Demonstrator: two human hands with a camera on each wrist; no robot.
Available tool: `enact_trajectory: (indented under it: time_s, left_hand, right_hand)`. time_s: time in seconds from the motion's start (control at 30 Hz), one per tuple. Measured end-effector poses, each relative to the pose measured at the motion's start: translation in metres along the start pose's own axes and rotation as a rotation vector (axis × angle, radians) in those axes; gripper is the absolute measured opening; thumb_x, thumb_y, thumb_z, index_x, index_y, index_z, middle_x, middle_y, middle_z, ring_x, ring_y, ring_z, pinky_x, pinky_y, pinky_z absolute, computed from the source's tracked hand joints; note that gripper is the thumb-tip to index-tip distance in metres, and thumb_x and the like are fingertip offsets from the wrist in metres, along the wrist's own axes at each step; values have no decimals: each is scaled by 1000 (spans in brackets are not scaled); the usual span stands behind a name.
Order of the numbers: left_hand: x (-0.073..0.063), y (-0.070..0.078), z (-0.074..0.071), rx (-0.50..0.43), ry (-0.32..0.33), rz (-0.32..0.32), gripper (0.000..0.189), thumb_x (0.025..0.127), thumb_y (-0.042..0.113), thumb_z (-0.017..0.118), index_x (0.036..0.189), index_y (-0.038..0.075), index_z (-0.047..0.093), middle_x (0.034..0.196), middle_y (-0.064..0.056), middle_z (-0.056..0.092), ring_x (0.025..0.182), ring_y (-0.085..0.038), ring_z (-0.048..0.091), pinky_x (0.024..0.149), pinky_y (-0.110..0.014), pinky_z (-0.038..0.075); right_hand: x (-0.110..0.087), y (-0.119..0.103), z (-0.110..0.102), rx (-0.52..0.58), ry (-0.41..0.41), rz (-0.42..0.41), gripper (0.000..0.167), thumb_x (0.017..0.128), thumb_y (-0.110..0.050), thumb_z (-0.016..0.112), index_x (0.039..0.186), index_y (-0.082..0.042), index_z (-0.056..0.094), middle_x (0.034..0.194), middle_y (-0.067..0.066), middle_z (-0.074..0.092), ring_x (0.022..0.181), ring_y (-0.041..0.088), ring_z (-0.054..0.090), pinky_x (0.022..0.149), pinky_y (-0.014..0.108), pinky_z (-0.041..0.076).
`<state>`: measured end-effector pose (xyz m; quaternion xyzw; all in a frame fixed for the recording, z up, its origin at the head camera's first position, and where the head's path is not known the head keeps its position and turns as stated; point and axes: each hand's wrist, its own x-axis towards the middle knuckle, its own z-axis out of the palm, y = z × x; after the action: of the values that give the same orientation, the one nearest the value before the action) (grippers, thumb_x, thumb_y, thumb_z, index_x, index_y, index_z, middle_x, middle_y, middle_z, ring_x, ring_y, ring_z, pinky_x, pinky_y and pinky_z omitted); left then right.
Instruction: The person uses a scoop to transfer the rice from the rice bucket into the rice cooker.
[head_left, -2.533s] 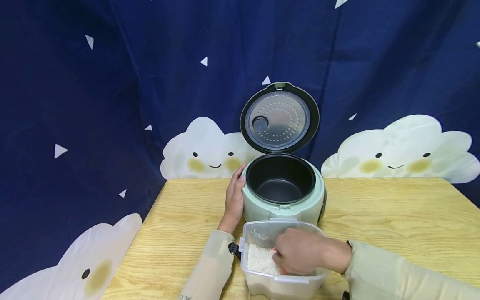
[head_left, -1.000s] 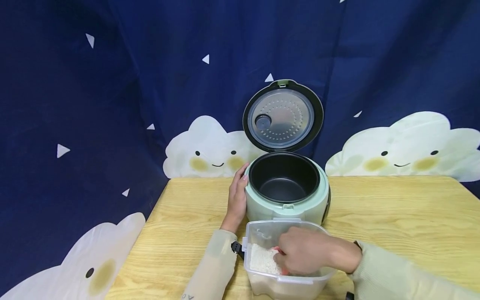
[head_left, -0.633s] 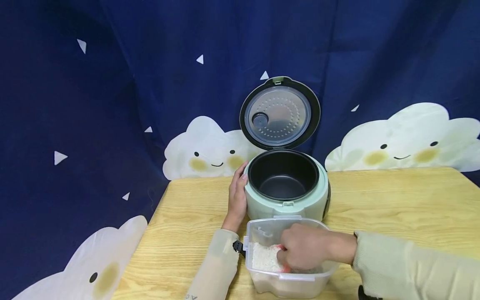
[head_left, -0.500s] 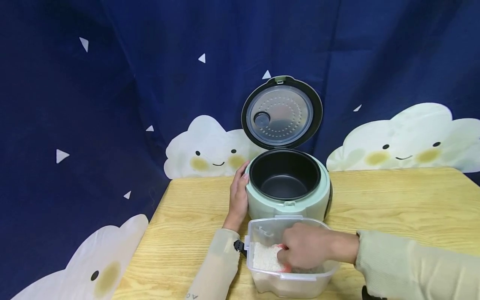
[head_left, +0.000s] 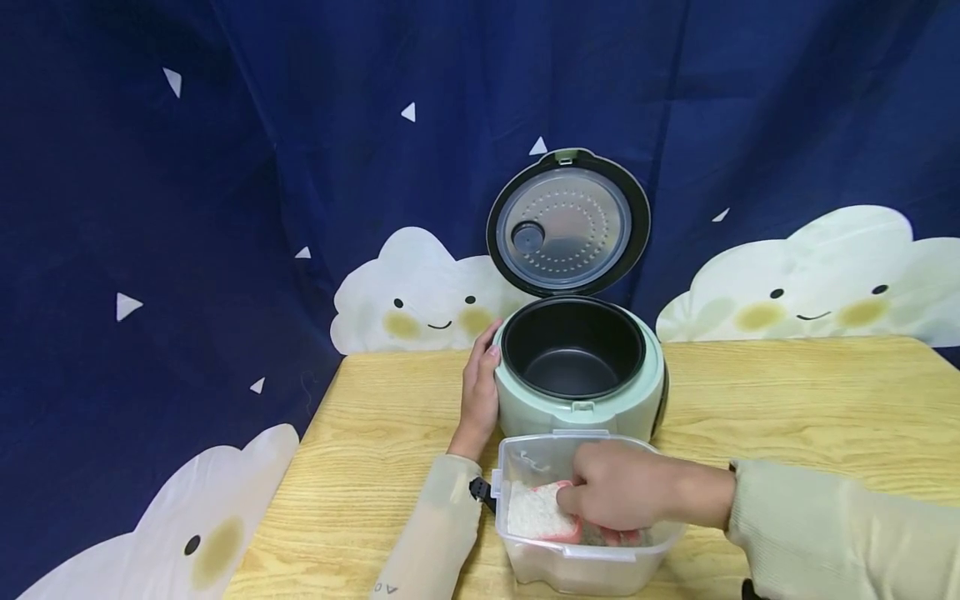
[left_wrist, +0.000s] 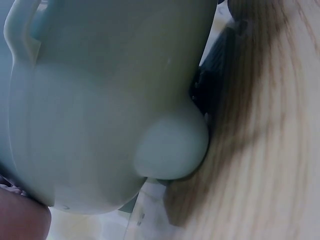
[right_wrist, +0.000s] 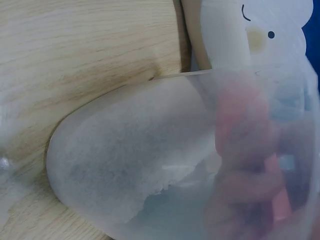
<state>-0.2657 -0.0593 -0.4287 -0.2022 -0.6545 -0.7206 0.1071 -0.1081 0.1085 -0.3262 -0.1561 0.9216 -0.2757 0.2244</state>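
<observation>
My left hand (head_left: 478, 400) lies along the left side of a pale green rice cooker (head_left: 525, 408), fingers fairly straight against its wall. The cooker's lid stands up and its black inner pot (head_left: 573, 367) holds nothing. In front of it is a clear plastic bin (head_left: 600, 552) with white rice inside. My right hand (head_left: 622, 487) reaches into the bin and grips the handle of a red scoop (head_left: 576, 532), heaped with rice (head_left: 536, 510). Through the bin's wall the right wrist view shows the scoop (right_wrist: 240, 115) and the curled fingers, blurred.
The cooker's raised lid (head_left: 562, 225) leans back in front of a dark blue curtain (head_left: 375, 167) printed with clouds. Everything stands on a wood-grain table (head_left: 787, 417). The bin sits right up against the cooker's front in the head view.
The right hand has shifted slightly right and the scoop has come up into view with rice in it; before, the hand mostly hid it. The left hand stays on the cooker.
</observation>
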Motion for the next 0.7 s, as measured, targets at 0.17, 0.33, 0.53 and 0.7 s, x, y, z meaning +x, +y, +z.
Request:
enact_trajectory:
  time_s: [0.17,0.33,0.53,0.7]
  left_hand:
    - [0,2,0,-1,1,3,52,106,24,36,154,10,48,158,-9,51,146,-26,48,121,-29,40]
    - [0,1,0,3,-1,-3,52,106,24,35,154,8,46,159,-8,51,146,-25,49,122,-30,40]
    - [1,0,1,-11,-8,11,52,106,24,36,154,6,46,158,-10,51,146,-26,48,122,-30,40]
    - [1,-1,0,0,0,10,52,105,24,36,154,8,47,158,-9,52,146,-26,49,122,-29,40]
  right_hand:
    - [-4,-3,-3,50,-6,32,39,87,-21,58,49,-14,54,42,-7,48,37,6,45,42,22,33]
    - [-4,-3,-2,-63,55,26,34,86,-25,62,53,-19,54,50,-8,43,53,12,47,50,27,33]
    - [-8,0,-6,-45,-18,-59,41,88,-20,58,48,-16,53,45,-12,42,49,8,44,49,22,31]
    - [-11,-2,-10,9,-62,-73,40,90,-17,55,51,-13,58,44,-11,46,47,7,46,50,21,36]
